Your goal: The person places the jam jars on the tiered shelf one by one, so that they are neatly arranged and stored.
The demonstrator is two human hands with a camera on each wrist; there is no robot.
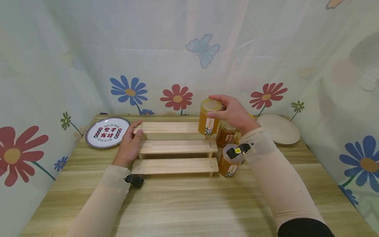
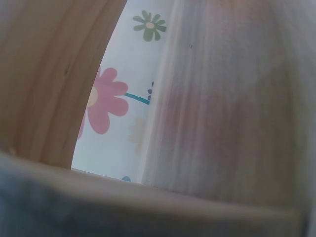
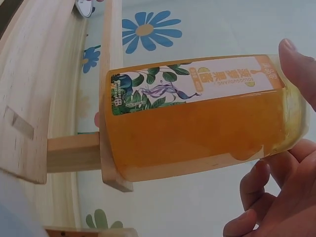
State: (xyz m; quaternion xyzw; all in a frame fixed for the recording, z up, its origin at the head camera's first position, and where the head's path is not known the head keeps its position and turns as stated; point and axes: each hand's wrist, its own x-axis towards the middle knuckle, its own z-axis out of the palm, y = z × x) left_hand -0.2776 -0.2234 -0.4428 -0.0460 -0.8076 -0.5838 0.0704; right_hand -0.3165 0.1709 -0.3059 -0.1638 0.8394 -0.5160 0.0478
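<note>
A three-tier wooden rack [image 1: 174, 146] stands mid-table. My left hand [image 1: 128, 146] grips the left end of its top board, thumb at the front; in the left wrist view only blurred boards [image 2: 49, 74] and backdrop show. With thumb and fingers round its lid, my right hand [image 1: 234, 113] holds an amber jam jar [image 1: 204, 121] upright at the top board's right end. In the right wrist view the labelled jar [image 3: 192, 133] has its base right at that board [image 3: 116, 182]. Beside the rack's right side stand another amber jar [image 1: 222, 135] and a nearer one [image 1: 228, 166], partly hidden.
A white plate [image 1: 108, 133] with a dark rim and red lettering lies left of the rack. At the back right is a plain cream plate [image 1: 279, 130], partly behind my right arm. A flower-printed curtain [image 1: 160, 65] closes off the table's back and sides.
</note>
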